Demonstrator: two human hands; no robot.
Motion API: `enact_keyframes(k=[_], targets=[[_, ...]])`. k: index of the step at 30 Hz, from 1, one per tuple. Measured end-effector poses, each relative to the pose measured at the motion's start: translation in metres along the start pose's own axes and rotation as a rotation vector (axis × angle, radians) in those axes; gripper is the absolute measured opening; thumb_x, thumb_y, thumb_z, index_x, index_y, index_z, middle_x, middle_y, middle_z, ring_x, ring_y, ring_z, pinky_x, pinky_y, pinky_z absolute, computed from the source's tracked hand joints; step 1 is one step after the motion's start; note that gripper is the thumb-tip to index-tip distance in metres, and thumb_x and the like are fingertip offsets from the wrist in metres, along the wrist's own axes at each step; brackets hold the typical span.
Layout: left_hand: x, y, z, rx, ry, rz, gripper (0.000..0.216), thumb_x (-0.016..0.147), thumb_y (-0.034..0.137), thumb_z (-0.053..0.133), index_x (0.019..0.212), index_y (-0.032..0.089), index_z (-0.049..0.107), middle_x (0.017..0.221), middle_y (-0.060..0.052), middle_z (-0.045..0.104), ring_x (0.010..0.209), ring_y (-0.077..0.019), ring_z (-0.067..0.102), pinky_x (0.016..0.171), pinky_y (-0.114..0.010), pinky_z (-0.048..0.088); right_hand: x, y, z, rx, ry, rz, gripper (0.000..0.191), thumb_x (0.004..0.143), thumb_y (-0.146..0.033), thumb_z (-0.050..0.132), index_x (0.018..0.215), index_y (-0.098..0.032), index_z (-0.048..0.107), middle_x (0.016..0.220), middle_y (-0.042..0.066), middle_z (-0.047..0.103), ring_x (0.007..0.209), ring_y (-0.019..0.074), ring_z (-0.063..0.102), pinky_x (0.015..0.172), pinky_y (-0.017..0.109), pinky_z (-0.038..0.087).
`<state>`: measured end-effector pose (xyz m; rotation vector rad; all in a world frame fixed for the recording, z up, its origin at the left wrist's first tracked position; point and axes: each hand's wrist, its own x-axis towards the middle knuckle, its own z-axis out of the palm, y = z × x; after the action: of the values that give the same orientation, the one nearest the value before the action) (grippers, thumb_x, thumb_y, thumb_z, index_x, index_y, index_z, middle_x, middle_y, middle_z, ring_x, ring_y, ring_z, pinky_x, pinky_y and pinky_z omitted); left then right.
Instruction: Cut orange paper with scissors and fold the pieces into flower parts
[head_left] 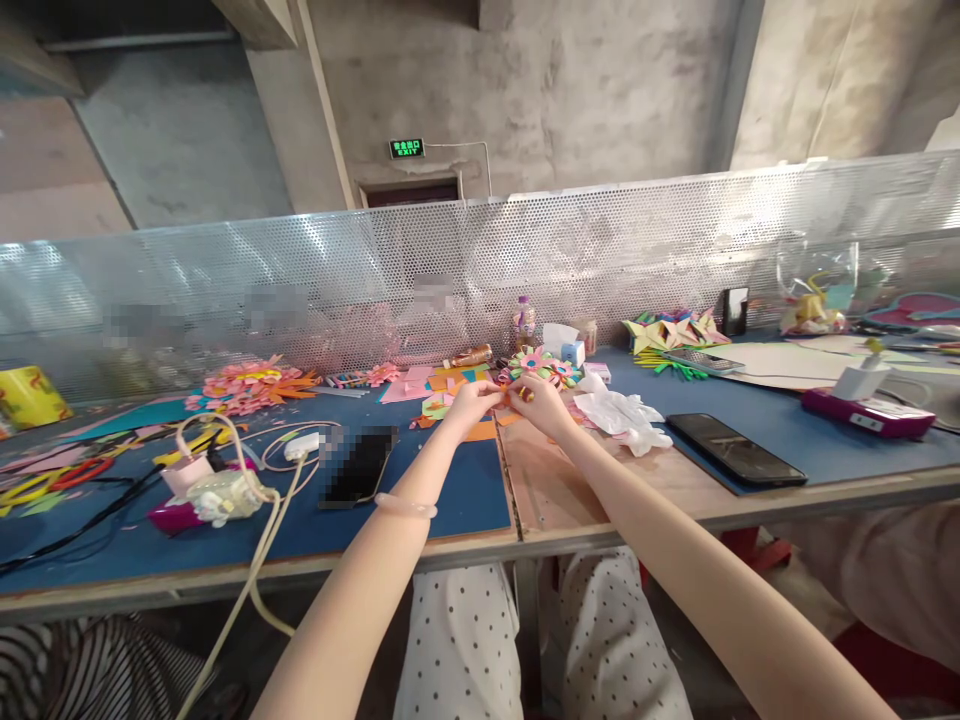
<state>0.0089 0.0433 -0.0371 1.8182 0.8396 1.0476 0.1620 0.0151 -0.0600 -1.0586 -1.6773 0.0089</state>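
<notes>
Both my arms reach out over the table. My left hand (471, 400) and my right hand (538, 402) meet at the middle, fingers pinched together on a small folded paper piece (517, 393) with yellow and red on it. Just behind the hands lie paper flowers in pink, green and yellow (541, 364). Orange and yellow paper sheets (480, 430) lie under and around the hands. A pale bracelet (405, 506) sits on my left forearm.
A black phone (735, 450) lies right of my hands beside crumpled white tissue (622, 414). Another dark phone (360, 466), a white charger with cables (217, 490) and a pink paper flower pile (251, 385) are on the left. A perforated metal screen (480, 270) backs the table.
</notes>
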Motion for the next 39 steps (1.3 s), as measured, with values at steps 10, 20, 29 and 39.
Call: enact_keyframes(k=[10,20,29,39], targets=[[0.0004,0.0013,-0.0005,0.076,0.000,0.050,0.022,0.067,0.033,0.062,0.078,0.014,0.065,0.073,-0.004,0.064,0.065,-0.0138,0.054,0.058,-0.024,0.039,0.0007,-0.0010,-0.0011,-0.013,0.008,0.033,0.014,0.075,-0.026,0.049,0.072,-0.018,0.061,0.075,0.004,0.059,0.067,0.0146,0.052,0.065,0.028,0.043],[-0.0038,0.0042,0.0022,0.073,-0.026,0.073,0.018,0.065,0.025,0.064,0.079,0.014,0.061,0.079,-0.004,0.062,0.070,-0.0130,0.054,0.064,-0.024,0.040,0.0000,-0.0020,-0.0006,0.095,-0.009,0.135,0.019,0.076,-0.032,0.050,0.073,-0.018,0.063,0.072,0.003,0.062,0.064,0.0152,0.053,0.059,0.027,0.043],[-0.0013,0.0003,0.0033,0.043,-0.036,0.070,0.016,0.065,0.023,0.062,0.079,0.014,0.059,0.078,-0.004,0.061,0.068,-0.0127,0.055,0.065,-0.025,0.042,0.0012,0.0013,-0.0003,0.280,-0.062,0.230,0.025,0.074,-0.040,0.051,0.074,-0.018,0.063,0.066,0.003,0.062,0.051,0.0127,0.052,0.045,0.024,0.040],[0.0009,-0.0031,0.0016,-0.035,0.008,0.004,0.018,0.064,0.025,0.064,0.079,0.015,0.063,0.077,-0.005,0.064,0.070,-0.0142,0.057,0.064,-0.025,0.042,0.0000,-0.0032,-0.0005,0.099,-0.011,0.104,0.019,0.076,-0.031,0.049,0.076,-0.018,0.062,0.073,0.003,0.064,0.062,0.0141,0.053,0.062,0.027,0.043]])
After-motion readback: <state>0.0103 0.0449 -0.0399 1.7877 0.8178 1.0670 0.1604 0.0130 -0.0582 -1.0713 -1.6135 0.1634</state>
